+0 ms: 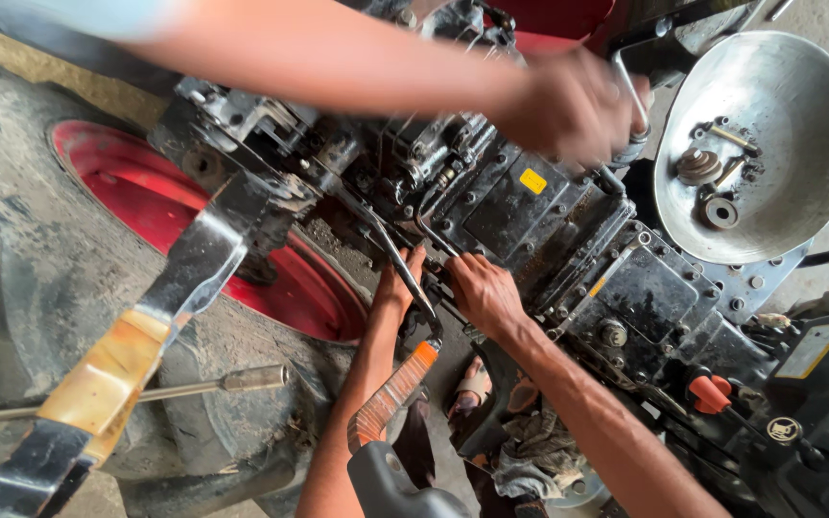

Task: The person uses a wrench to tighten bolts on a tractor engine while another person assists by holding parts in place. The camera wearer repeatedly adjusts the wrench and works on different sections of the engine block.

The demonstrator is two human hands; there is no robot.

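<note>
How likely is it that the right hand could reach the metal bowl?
Probably yes. The right hand sits beside the black housing, and the metal bowl lies open beyond it. Only a co-worker's hand holding a wrench near the rim might crowd it.

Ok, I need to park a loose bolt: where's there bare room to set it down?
The metal bowl is bare above and below its few parts. The tyre tread left of the red rim is bare too. Crowded: the black housing around the left hand and right hand.
</note>
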